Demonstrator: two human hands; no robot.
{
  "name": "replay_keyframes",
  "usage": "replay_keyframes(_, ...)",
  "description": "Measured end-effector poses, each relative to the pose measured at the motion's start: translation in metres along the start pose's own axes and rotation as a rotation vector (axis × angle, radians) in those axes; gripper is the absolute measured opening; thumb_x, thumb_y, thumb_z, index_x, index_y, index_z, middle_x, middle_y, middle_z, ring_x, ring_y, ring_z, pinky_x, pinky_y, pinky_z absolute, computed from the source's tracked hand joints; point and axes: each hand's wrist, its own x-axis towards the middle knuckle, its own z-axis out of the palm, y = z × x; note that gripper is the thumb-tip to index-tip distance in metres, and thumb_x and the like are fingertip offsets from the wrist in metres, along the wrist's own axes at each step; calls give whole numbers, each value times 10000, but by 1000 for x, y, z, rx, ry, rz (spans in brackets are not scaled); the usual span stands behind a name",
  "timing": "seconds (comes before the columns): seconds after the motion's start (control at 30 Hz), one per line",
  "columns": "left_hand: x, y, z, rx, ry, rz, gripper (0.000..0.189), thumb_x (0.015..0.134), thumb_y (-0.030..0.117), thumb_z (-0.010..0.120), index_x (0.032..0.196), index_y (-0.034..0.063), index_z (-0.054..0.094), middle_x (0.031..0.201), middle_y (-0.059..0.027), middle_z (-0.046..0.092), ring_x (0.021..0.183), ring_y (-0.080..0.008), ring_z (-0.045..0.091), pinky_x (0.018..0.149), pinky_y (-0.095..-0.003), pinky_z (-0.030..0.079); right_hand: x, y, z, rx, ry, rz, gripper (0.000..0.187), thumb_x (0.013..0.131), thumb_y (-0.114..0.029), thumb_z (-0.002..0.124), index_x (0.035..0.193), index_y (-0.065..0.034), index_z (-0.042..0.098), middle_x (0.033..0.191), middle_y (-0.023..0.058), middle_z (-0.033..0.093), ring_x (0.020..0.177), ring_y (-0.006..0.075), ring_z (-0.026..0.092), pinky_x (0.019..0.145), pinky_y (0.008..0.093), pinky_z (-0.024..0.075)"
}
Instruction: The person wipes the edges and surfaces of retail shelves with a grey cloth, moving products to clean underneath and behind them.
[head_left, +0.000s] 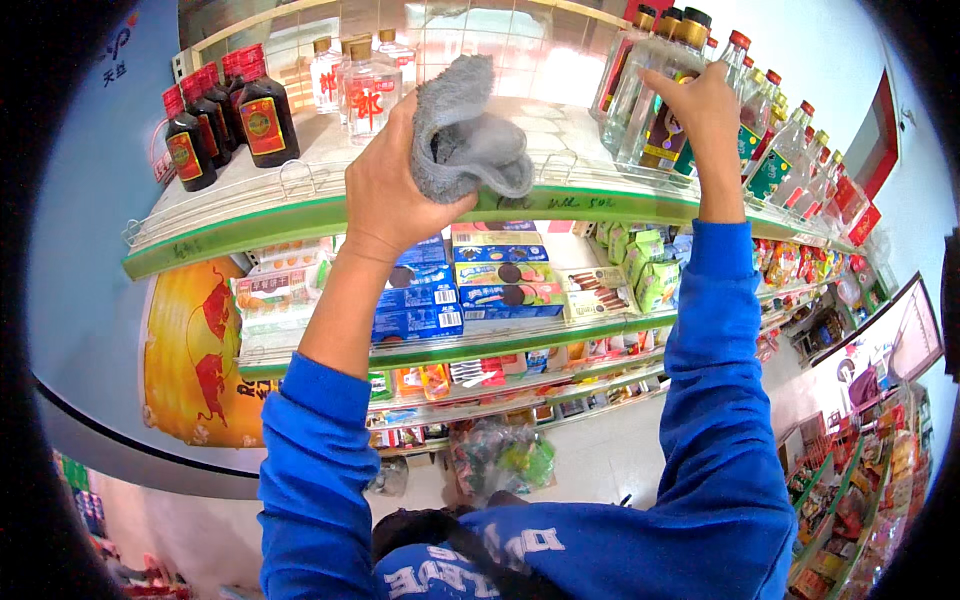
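My left hand (397, 180) grips a bunched grey cloth (457, 135) above the green front edge of the top shelf (330, 217). Further right, my right hand (694, 105) reaches in among the glass bottles, its thumb and fingers apart at the upper part of a clear bottle (634, 97); whether it grips one is hard to tell. A bottle with a dark label (664, 139) stands just below that hand. Between my hands, part of the shelf's pale top (555, 120) shows.
Dark bottles with red caps (266, 124) and small clear bottles (369, 94) stand on the left. Many clear bottles (780, 161) line the right side. A low wire rail (300, 178) runs along the shelf front. Biscuit boxes (502, 289) and green bags (656, 277) fill the shelf below.
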Motion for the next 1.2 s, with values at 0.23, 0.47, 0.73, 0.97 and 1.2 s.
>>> replay_keyframes(0.23,0,1,-2,-13,-30,-22,1001,522,314,859,1379,54,413,1166,-183,630,1020,-344,643,852,-394,537,-4,-7,-4,-41,56,29,821,632,-516,797,1061,130,527,1053,341,583,964,459,628,815,470,536)
replay_keyframes(0.47,-1,-2,-1,-24,-36,-31,996,509,313,866,1366,63,423,1179,-181,625,1031,-344,639,851,-399,539,-6,-10,-5,-44,98,35,774,630,-508,817,995,123,558,1017,312,613,916,446,647,769,482,548)
replay_keyframes(0.73,0,3,-3,-49,-41,-34,978,511,296,872,1359,84,433,1158,-166,637,1030,-346,639,850,-399,540,-9,-7,-6,-72,84,23,820,635,-540,807,1057,104,521,1025,315,607,927,450,641,773,490,546)
replay_keyframes(0.97,-2,-1,-4,-45,-5,7,964,516,299,873,1360,124,443,1164,-148,640,1034,-330,639,851,-402,540,-17,-13,-8,-181,162,-39,950,651,-673,751,1139,89,462,1069,300,589,961,456,630,777,495,543)
replay_keyframes(1.2,1,0,-7,-46,-53,-26,956,511,327,864,1353,130,455,1231,-134,614,1063,-321,630,861,-390,537,-33,-27,-20,-157,153,-50,950,686,-589,774,1276,58,405,1095,318,558,1047,447,588,804,486,529)
